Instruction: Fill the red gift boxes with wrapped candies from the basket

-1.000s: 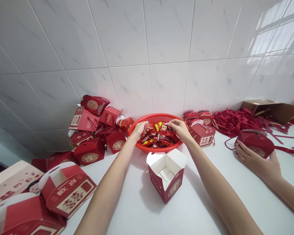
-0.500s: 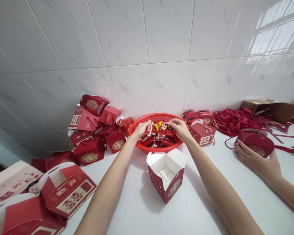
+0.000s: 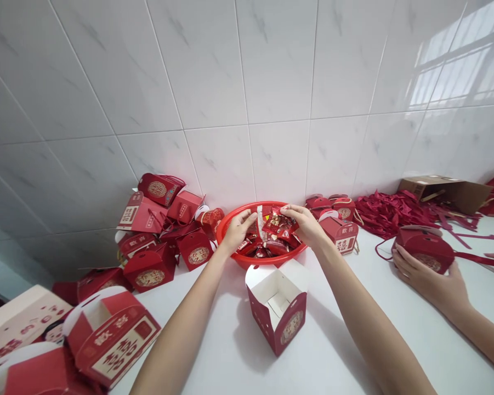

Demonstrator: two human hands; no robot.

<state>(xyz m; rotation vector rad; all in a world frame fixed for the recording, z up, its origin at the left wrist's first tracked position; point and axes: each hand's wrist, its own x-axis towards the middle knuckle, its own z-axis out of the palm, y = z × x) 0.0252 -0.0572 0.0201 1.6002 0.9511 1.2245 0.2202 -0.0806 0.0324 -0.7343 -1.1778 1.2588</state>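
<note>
On the white table (image 3: 324,356), glossy red-wrapped candies (image 3: 277,246) fill a red plastic basket (image 3: 267,263); the right hand (image 3: 307,225) pinches one; the left hand's (image 3: 235,235) hold is unclear.

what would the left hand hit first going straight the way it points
The left hand would probably meet the pale strip of wrapper at the red basket first; depth is unclear, and its fingers may be touching it.

Head-worn view, looking forward and down, across white tabletop (image 3: 312,367), toward tiled wall (image 3: 279,71)
</note>
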